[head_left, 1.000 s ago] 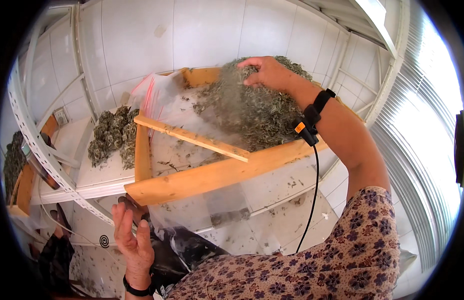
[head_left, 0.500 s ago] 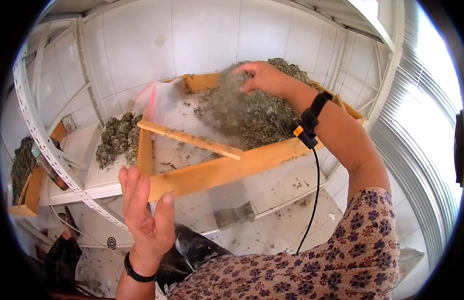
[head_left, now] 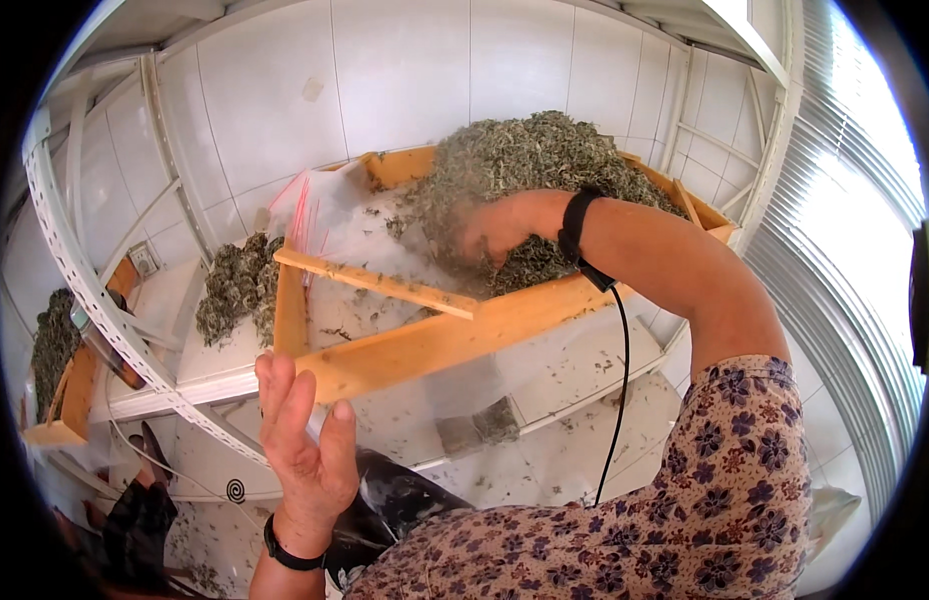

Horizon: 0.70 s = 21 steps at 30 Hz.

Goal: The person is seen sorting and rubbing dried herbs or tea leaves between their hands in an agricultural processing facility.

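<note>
A large heap of dried grey-green leaves fills the right and back of a wooden-sided tray. Into the front of this heap reaches my right hand, its fingers pointing down; they are blurred and partly buried, so their grip does not show. My left hand is raised in front of the tray's near left corner, holding nothing, with its thumb apart from the fingers. A loose wooden slat lies aslant across the tray's left part. Clear plastic bags with red edges lie inside at the left.
Left of the tray sits a smaller pile of dried clumps. A perforated white metal post rises at the left, with another wooden tray beyond it. A black cable hangs from my right wrist. Below is a lower shelf strewn with leaf bits.
My right hand has come down from above the heap into its front part, nearer to me. My left hand stays raised and open, shifted slightly down and right in view.
</note>
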### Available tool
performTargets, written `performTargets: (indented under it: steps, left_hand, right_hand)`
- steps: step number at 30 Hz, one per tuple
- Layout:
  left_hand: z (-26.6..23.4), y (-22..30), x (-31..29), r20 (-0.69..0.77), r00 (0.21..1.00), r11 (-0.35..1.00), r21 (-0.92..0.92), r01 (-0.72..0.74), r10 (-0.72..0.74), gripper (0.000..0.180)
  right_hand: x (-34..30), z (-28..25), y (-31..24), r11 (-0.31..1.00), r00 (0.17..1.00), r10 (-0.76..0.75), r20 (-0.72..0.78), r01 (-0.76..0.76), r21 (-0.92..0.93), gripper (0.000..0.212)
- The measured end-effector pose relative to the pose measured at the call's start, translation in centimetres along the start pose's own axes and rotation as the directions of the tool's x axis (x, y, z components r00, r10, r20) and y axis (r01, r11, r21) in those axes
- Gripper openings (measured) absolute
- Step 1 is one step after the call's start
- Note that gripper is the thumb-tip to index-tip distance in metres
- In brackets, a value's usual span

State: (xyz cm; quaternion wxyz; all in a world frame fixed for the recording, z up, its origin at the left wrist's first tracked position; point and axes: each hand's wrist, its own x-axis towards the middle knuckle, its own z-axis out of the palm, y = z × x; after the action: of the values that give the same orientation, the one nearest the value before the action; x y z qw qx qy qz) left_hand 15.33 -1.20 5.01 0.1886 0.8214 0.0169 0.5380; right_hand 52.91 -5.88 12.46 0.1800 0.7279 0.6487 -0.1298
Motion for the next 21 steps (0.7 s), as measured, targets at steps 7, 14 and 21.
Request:
performTargets:
  steps: [7, 14, 21]
  left_hand:
    - [0.1, 0.2, 0.1, -0.013, 1.000, 1.000, -0.026, -0.005, 0.005, 0.043]
    - [0.3, 0.3, 0.2, -0.003, 0.999, 0.996, -0.078, 0.036, -0.036, 0.042]
    - [0.4, 0.2, -0.1, -0.009, 0.999, 0.996, -0.078, 0.031, -0.031, 0.042]
  right_hand:
    - [-3.3, -2.2, -0.6, 0.918, 0.971, 0.120, -0.205, -0.030, 0.396, 0.047]
    - [-3.7, -2.4, -0.1, 0.894, 0.956, 0.143, -0.255, -0.014, 0.449, 0.045]
    - [2.0, 2.4, 1.6, 0.927, 0.906, -0.374, -0.200, 0.361, -0.101, 0.043]
